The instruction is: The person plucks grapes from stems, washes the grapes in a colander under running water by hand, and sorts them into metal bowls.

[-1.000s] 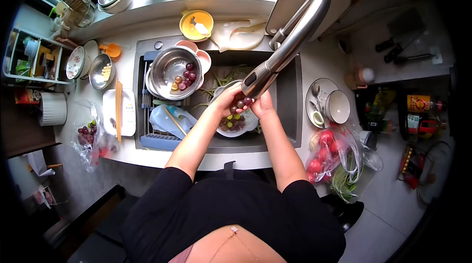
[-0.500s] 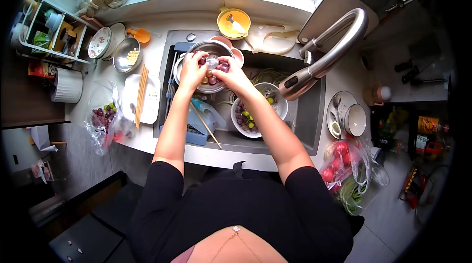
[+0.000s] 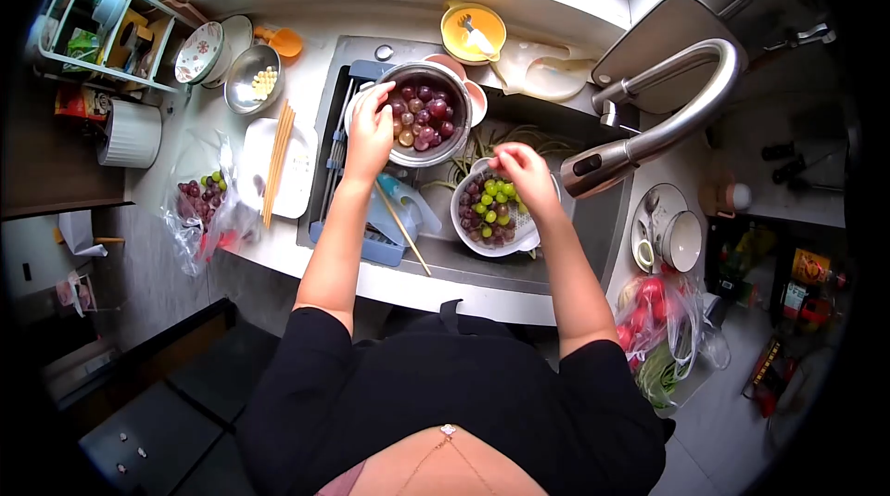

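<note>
Red-purple grapes (image 3: pixel 432 116) fill a metal bowl (image 3: pixel 416 158) at the back of the sink. My left hand (image 3: pixel 369 139) is at the bowl's left rim, fingers stretched out and no grape visible in them; whether it touches the rim I cannot tell. Over the right side of a white colander (image 3: pixel 532 242), my right hand (image 3: pixel 526 179) has its fingers curled together. Anything inside them is hidden. Green grapes (image 3: pixel 498 202) and dark grapes (image 3: pixel 474 223) lie in that colander, lower right of the metal bowl.
A steel faucet (image 3: pixel 640 148) arches over the sink's right side. On the left counter are chopsticks (image 3: pixel 277 162) across a white tray (image 3: pixel 301 185), and a bag of grapes (image 3: pixel 199 204). A stick (image 3: pixel 404 227) slants over a blue rack (image 3: pixel 371 249). Plates (image 3: pixel 660 197) stand right.
My right hand has moved from the metal bowl to the colander, curled. My left hand has drawn back to the metal bowl's left rim, and the dark grape by its fingers no longer shows there.
</note>
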{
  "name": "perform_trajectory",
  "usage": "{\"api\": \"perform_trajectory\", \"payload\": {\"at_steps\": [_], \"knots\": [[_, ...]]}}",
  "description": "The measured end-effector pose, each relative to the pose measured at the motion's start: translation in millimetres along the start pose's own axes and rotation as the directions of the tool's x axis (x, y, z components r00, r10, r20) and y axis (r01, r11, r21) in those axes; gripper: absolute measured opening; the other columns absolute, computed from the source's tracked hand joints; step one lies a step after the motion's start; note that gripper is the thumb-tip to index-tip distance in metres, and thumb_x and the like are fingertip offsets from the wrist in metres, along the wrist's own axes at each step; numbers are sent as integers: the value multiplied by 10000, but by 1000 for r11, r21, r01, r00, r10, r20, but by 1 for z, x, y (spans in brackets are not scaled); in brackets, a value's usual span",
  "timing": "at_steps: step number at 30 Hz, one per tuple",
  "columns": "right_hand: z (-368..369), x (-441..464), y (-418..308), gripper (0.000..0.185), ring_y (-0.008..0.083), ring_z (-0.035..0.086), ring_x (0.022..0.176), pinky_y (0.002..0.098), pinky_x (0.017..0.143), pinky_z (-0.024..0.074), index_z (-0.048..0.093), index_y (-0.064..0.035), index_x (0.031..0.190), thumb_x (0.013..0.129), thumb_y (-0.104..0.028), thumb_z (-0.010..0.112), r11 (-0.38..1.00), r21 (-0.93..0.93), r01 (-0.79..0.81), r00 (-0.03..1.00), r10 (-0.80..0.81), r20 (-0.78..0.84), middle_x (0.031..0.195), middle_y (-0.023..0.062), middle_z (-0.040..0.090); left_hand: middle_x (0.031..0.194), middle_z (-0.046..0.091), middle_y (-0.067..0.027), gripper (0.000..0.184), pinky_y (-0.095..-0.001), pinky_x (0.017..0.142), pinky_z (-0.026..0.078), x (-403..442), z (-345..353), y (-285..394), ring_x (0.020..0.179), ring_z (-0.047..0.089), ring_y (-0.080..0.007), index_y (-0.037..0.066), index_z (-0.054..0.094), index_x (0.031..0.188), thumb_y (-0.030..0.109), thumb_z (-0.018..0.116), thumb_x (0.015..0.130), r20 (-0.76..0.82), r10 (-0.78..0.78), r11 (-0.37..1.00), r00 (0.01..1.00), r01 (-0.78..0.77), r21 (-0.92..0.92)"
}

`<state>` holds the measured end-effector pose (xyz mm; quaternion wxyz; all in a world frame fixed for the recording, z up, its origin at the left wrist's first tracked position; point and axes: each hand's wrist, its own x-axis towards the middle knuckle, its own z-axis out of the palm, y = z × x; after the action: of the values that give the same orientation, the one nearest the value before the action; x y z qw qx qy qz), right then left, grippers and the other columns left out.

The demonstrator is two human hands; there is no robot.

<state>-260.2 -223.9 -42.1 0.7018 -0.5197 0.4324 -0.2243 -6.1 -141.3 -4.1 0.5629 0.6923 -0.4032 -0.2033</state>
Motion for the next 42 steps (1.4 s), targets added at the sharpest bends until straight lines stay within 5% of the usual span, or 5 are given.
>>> {"api": "perform_trajectory", "payload": {"at_steps": [4, 8, 18, 28, 42], "knots": [[-45, -25, 109, 565, 252, 614, 970, 356, 859, 481, 524, 48, 1116, 733, -315, 724, 480, -839, -256, 915, 401, -50, 1029, 182, 620, 1088, 530, -90, 245, -266, 845, 449, -43, 9, 27, 951, 553, -152, 19, 561, 1094, -39, 468, 875, -5, 28, 995, 1000, -29, -98], [-7, -46, 143, 881, 326, 439, 1187, 424, 949, 418, 396, 13, 1269, 617, -422, 797, 81, -966, -246, 869, 460, -182, 1281, 184, 446, 1047, 530, -88, 207, -255, 792, 463, -93, 43, 30, 914, 554, -149, 16, 575, 1052, -23, 479, 872, 155, -75, 989, 985, 94, -115], [-18, -35, 177, 557, 379, 578, 956, 425, 854, 472, 470, -33, 1148, 681, -209, 717, 365, -868, -336, 937, 227, -267, 1021, 206, 589, 1043, 535, -240, 272, -436, 855, 467, -169, 131, -78, 993, 549, -385, -9, 530, 1046, 125, 558, 810, 713, -526, 746, 464, -151, 649], [-31, -25, 179, 908, 324, 591, 976, 400, 750, 529, 330, 1, 1267, 606, -384, 820, 801, -261, -539, 842, 525, -128, 1142, 232, 541, 1091, 474, -255, 376, -483, 821, 471, -183, 173, -117, 963, 543, -425, 23, 456, 1078, 147, 613, 760, 443, -579, 676, 685, 99, 731], [-47, -30, 162, 403, 99, 566, 734, 244, 562, 520, 499, -89, 1129, 788, -143, 707, 823, 79, -563, 825, 564, 1, 837, 12, 582, 1058, 591, -227, 685, -398, 870, 455, -175, 170, -137, 1024, 567, -357, -9, 435, 1115, 141, 814, 565, 532, -636, 767, 559, 386, 512]]}}
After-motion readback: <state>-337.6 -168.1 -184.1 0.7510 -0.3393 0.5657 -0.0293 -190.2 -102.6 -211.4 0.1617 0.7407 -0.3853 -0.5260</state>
